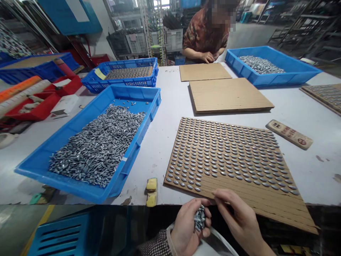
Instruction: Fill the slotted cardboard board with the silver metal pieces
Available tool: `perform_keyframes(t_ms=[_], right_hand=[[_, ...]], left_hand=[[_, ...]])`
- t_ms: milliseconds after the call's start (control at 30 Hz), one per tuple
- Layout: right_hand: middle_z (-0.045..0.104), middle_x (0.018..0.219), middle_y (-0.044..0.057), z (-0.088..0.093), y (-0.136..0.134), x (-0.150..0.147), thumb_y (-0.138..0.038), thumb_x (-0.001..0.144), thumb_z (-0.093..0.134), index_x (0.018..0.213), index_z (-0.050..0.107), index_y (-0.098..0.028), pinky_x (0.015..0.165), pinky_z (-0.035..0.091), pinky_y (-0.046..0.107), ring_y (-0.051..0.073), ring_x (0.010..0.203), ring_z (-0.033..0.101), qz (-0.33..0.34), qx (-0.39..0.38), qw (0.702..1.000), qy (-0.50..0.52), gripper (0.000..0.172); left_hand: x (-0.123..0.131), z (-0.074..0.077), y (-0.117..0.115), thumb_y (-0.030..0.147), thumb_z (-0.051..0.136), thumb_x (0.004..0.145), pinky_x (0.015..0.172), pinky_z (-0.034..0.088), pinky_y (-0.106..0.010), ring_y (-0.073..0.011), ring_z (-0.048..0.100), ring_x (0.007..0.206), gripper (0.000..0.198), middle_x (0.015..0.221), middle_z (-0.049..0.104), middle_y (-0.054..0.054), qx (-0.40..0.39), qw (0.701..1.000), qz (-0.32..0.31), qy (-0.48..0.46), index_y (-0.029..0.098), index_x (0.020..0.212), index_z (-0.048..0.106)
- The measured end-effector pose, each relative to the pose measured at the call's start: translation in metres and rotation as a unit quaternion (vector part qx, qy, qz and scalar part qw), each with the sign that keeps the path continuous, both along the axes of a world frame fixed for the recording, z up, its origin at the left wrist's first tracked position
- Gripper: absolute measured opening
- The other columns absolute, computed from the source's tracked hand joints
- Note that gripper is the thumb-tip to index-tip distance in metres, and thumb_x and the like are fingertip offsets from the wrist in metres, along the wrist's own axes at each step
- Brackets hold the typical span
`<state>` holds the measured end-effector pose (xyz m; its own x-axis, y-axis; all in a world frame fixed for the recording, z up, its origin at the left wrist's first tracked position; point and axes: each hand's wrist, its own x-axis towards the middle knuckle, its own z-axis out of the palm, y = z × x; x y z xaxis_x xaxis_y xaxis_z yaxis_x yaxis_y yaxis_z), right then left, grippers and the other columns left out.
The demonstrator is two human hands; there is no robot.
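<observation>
My left hand [189, 222] is cupped at the near table edge around a handful of small grey oval pieces [199, 218]. My right hand [237, 213] rests at the near part of a corrugated cardboard sheet [269, 202], its fingertips close together at the last filled row. Whether those fingers pinch a piece is hidden. Tight rows of the same grey pieces [226, 153] sit in the sheet's grooves, and its near strip is bare. To the left, a blue plastic tray [64, 127] holds a large heap of them.
Two more blue trays [128, 82] [274, 76] hold grey pieces beyond, next to stacked cardboard sheets [229, 96]. A person across the table has both hands [207, 57] at its far edge. A yellow sponge [151, 192] lies by the table edge, and a blue crate [61, 234] stands below.
</observation>
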<state>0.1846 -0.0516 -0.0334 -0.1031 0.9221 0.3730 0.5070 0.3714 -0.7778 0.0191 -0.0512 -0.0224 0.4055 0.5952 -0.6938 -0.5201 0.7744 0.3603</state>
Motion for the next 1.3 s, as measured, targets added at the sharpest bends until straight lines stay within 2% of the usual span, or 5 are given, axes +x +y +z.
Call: perform_keyframes(t_ms=[300, 733, 967, 1167, 1300], right_hand=[[0.065, 0.097, 0.007, -0.019, 0.039, 0.001, -0.016, 0.094, 0.049, 0.107, 0.064, -0.021, 0.079, 0.054, 0.030, 0.018, 0.090, 0.064, -0.049, 0.096, 0.980, -0.168, 0.021], [0.065, 0.097, 0.008, -0.020, 0.043, -0.003, -0.018, 0.095, 0.043, 0.106, 0.066, -0.021, 0.074, 0.053, 0.029, 0.018, 0.087, 0.064, -0.041, 0.077, 0.961, -0.261, 0.026], [0.065, 0.095, 0.008, -0.018, 0.045, -0.004, -0.017, 0.095, 0.043, 0.106, 0.066, -0.022, 0.077, 0.053, 0.030, 0.019, 0.087, 0.063, -0.034, 0.077, 0.962, -0.259, 0.026], [0.065, 0.101, 0.008, -0.007, 0.036, -0.001, -0.015, 0.093, 0.049, 0.112, 0.062, -0.021, 0.081, 0.053, 0.031, 0.019, 0.092, 0.063, -0.024, 0.070, 0.980, -0.183, 0.024], [0.066, 0.095, 0.007, 0.012, 0.015, -0.002, -0.019, 0.092, 0.053, 0.106, 0.062, -0.022, 0.074, 0.055, 0.025, 0.017, 0.085, 0.064, 0.053, -0.042, 0.996, -0.059, 0.017]], left_hand=[[-0.008, -0.005, 0.002, 0.030, 0.057, 0.068, 0.038, 0.025, -0.021, -0.0098, 0.049, 0.047, 0.033, 0.065, 0.060, -0.003, -0.015, 0.998, -0.055, 0.005, 0.013, 0.097, 0.057], [-0.012, -0.009, 0.000, 0.036, 0.066, 0.068, 0.040, 0.029, -0.021, -0.0098, 0.053, 0.050, 0.048, 0.068, 0.062, -0.003, -0.030, 0.999, -0.042, 0.000, 0.009, 0.106, 0.059], [-0.009, -0.009, -0.002, 0.038, 0.071, 0.065, 0.038, 0.025, -0.020, -0.0104, 0.054, 0.048, 0.038, 0.068, 0.065, -0.003, 0.009, 0.999, -0.042, -0.005, 0.018, 0.090, 0.051], [-0.012, -0.006, -0.004, 0.043, 0.080, 0.061, 0.042, 0.027, -0.019, -0.0072, 0.049, 0.051, 0.044, 0.065, 0.060, -0.001, 0.019, 0.999, -0.025, 0.031, 0.014, 0.086, 0.059], [-0.013, -0.004, -0.004, 0.036, 0.083, 0.060, 0.046, 0.028, -0.018, -0.0077, 0.050, 0.058, 0.043, 0.071, 0.062, -0.004, 0.027, 0.998, 0.001, 0.051, 0.012, 0.090, 0.062]])
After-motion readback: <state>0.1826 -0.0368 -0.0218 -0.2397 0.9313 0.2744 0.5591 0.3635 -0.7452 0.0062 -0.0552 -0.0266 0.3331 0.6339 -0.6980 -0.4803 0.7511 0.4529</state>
